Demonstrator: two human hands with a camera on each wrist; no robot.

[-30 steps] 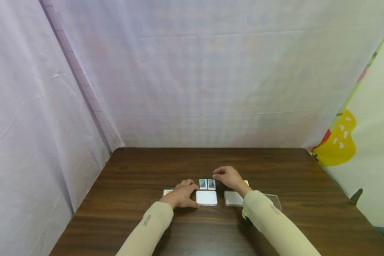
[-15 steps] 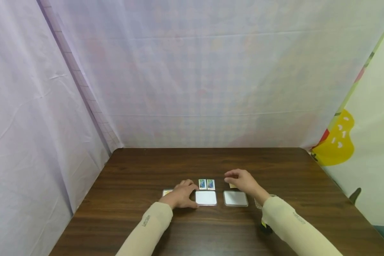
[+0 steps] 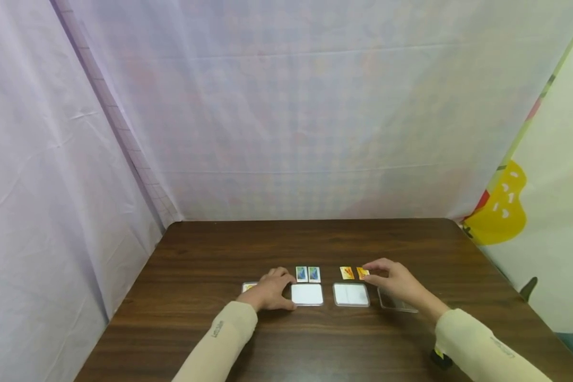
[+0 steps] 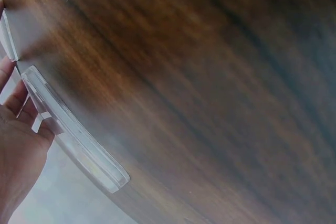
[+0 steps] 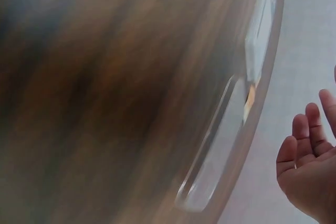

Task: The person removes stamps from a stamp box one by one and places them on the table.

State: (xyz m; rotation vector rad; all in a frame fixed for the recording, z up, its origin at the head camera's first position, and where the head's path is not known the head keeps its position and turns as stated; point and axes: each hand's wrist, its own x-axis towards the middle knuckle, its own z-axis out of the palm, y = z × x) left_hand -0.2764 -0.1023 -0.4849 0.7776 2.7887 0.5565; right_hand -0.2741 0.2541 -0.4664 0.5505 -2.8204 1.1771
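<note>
My left hand point(image 3: 271, 289) rests on the table with fingers and thumb spread, its tips close to the left edge of a flat white case point(image 3: 307, 295). Under its wrist side, a clear case point(image 3: 248, 287) with something yellow shows partly. Two small blue picture cards point(image 3: 307, 274) lie side by side behind the white case. Farther right are an orange picture card point(image 3: 347, 272) and a second orange card point(image 3: 362, 273), behind another white case point(image 3: 350, 295). My right hand point(image 3: 397, 281) has thumb and forefinger apart at the second card's right edge; its other fingers point(image 5: 302, 129) look relaxed.
A clear plastic case point(image 3: 396, 303) lies under the right hand, partly hidden by it. The brown wooden table point(image 3: 286, 345) ends at a white curtain point(image 3: 305, 132) behind. A black and yellow item point(image 3: 440, 358) shows beneath the right sleeve.
My right hand has moved right, from beside the blue cards past the first orange card to the second. Both orange cards and more of the white case are uncovered. The left hand stays put.
</note>
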